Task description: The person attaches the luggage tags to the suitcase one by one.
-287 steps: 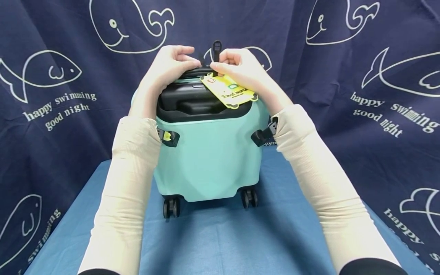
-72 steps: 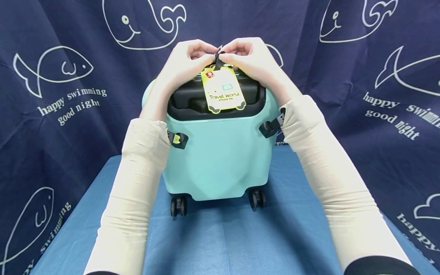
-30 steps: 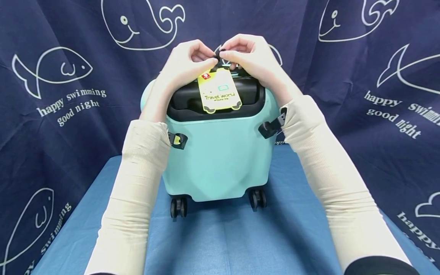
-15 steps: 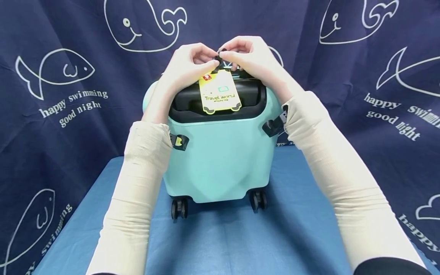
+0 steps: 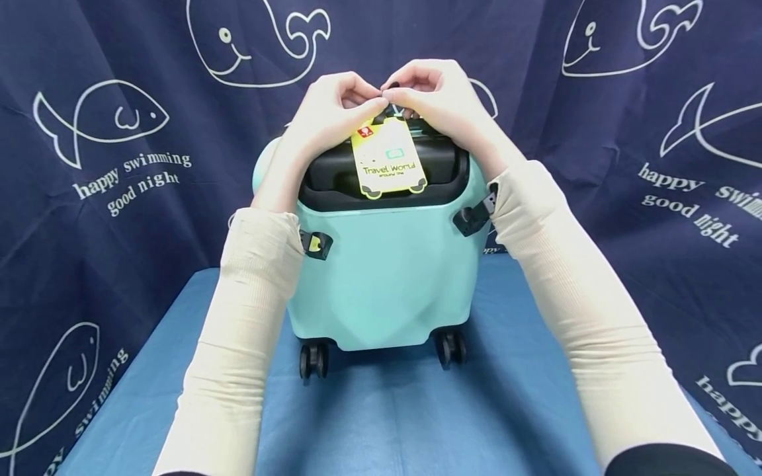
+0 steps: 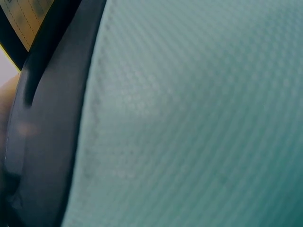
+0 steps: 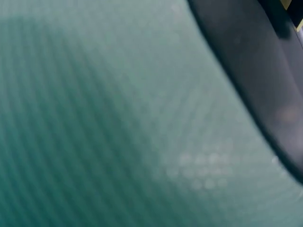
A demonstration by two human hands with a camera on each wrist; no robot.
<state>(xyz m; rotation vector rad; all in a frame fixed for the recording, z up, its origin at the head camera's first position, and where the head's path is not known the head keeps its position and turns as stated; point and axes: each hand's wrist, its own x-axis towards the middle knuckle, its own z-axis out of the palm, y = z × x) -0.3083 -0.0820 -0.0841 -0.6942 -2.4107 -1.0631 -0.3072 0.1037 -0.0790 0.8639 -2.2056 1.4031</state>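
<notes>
A mint-green suitcase [image 5: 387, 271] with a black top panel [image 5: 324, 188] stands upright on its wheels. A yellow luggage tag [image 5: 389, 162] printed "Travel World" lies against the panel, hanging from a black strap [image 5: 382, 118]. My left hand [image 5: 330, 119] and right hand [image 5: 446, 99] meet above the tag, thumbs and fingertips pinching the strap, most of which they hide. The left wrist view is filled by the ribbed suitcase shell [image 6: 189, 118], with a corner of the tag [image 6: 33, 16] at top left. Shell [image 7: 118, 118] also fills the right wrist view.
Blue cloth [image 5: 381, 423] covers the table under the suitcase wheels [image 5: 313, 359]. A dark blue curtain [image 5: 452, 33] with white fish drawings hangs close behind and at both sides. Small black wrist-camera mounts [image 5: 474, 215] sit at both sleeve cuffs.
Earlier the strap end stood upright by my right hand and the tag lay askew. Since then both hands have come together at the strap, and the tag hangs down. Over the last second, only slight shifts.
</notes>
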